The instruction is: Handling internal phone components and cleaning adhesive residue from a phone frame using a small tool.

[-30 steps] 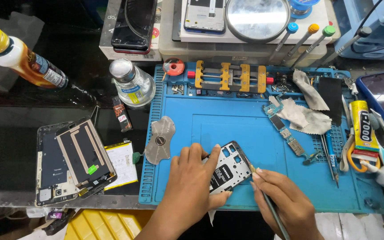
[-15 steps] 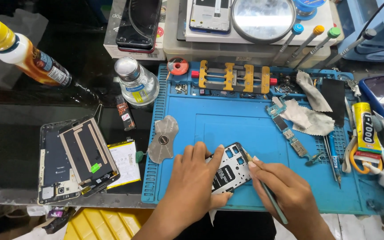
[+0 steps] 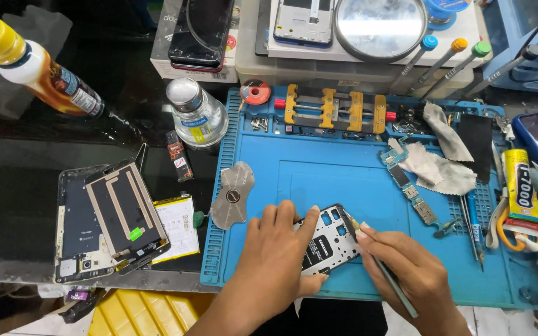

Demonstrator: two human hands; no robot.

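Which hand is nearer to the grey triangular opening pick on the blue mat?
Left. The left hand lies just right of the opening pick, pressing down the phone frame. The right hand, gripping a thin tool, is farther right, beyond the frame.

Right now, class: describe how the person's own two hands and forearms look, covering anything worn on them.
Both the left hand and the right hand are bare: no gloves, rings, watch or wristband show. The forearms are uncovered to the frame's bottom edge, with no sleeve in view. Fingernails are short and unpainted.
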